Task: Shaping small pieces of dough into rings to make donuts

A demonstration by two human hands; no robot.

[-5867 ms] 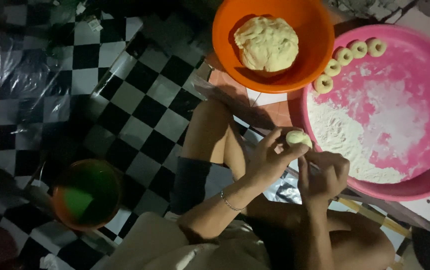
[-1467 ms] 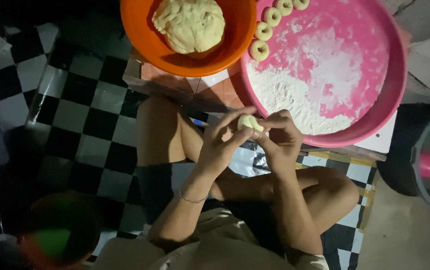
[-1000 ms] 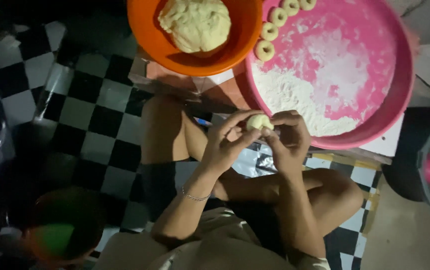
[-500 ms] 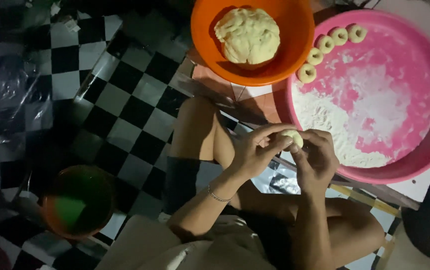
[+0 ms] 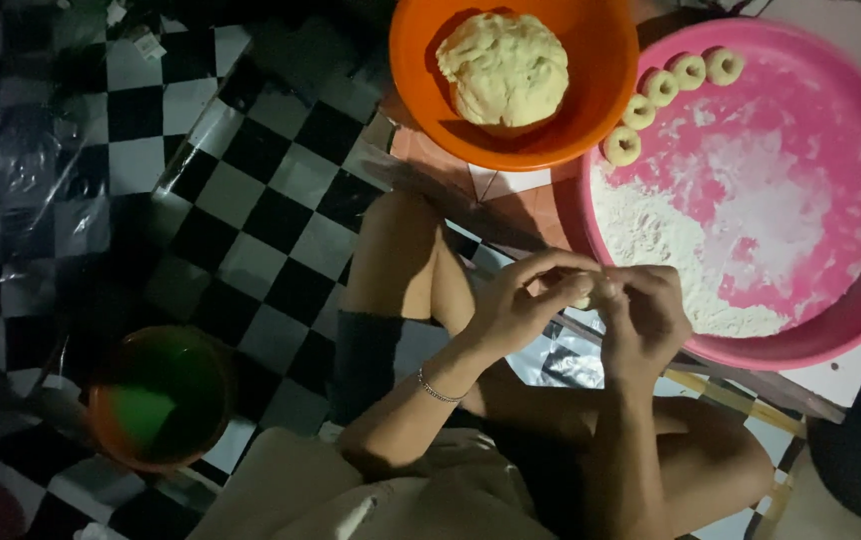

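Above the crossed legs, just short of the pink tray (image 5: 856,330), both hands meet over a small dough piece (image 5: 585,297). The left hand (image 5: 521,305) curls thumb and fingers about it from one side; the right hand (image 5: 643,318) closes on it from the other. Both are narrowly closed, holding the piece between the fingertips; most of it is hidden, only a pale edge showing.

Findings on the surroundings: the tray holds a spread of flour (image 5: 656,235) on its near side and four dough rings (image 5: 671,82) in a row along its far left rim. The orange bowl (image 5: 421,70) beside it carries the main dough ball (image 5: 504,70). A second, darker bowl (image 5: 156,395) stands well apart on the checked floor (image 5: 251,200), to the left.

Assessment: the piece appears to be in shaping, matching the rings already laid out. Sound practice would be light, even pressure from both sets of fingertips, turning the piece so the wall comes out uniform, and opening the centre gradually to avoid tearing. Flour lies within reach should the dough stick. Working low over the tray edge would limit loss if the piece slips. Placement next to the nearest ring, apart from it, would keep pieces from fusing
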